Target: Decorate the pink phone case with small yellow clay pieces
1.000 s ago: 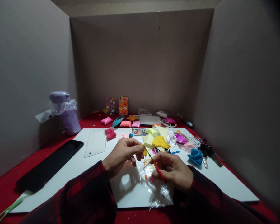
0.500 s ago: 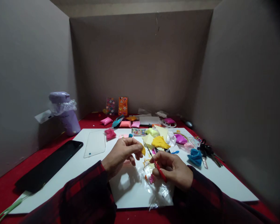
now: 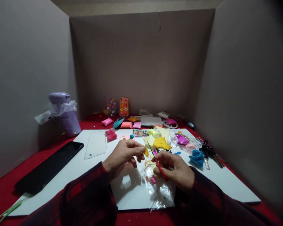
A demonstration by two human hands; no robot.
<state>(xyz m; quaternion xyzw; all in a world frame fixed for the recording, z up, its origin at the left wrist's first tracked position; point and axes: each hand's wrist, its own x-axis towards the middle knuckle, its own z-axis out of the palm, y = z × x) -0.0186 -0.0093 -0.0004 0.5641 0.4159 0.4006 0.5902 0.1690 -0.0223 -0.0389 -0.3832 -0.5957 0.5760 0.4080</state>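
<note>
Between the thumb and fingertips of my left hand (image 3: 126, 154) is a small flat yellow piece (image 3: 146, 152), held above the white board (image 3: 68, 169). My right hand (image 3: 175, 168) grips red-handled scissors (image 3: 160, 169), whose dark blades point up and away, just right of the yellow piece. Beyond the scissors lies a larger yellow lump (image 3: 162, 143) on pale yellow paper (image 3: 163, 132). Thin yellow strips (image 3: 148, 163) and a crumpled clear plastic bag (image 3: 161, 194) are below the hands, near small pink bits (image 3: 153, 179).
At the left are a black phone (image 3: 49, 166), a clear phone case (image 3: 96, 145) and a purple bottle (image 3: 69, 116). Blue clay (image 3: 197, 158) and keys (image 3: 209, 152) lie at the right. Coloured packets and two decorated cases (image 3: 124, 106) are at the back.
The yellow piece in my left hand has turned and shows more of its surface. My right hand and the scissors have shifted very slightly left.
</note>
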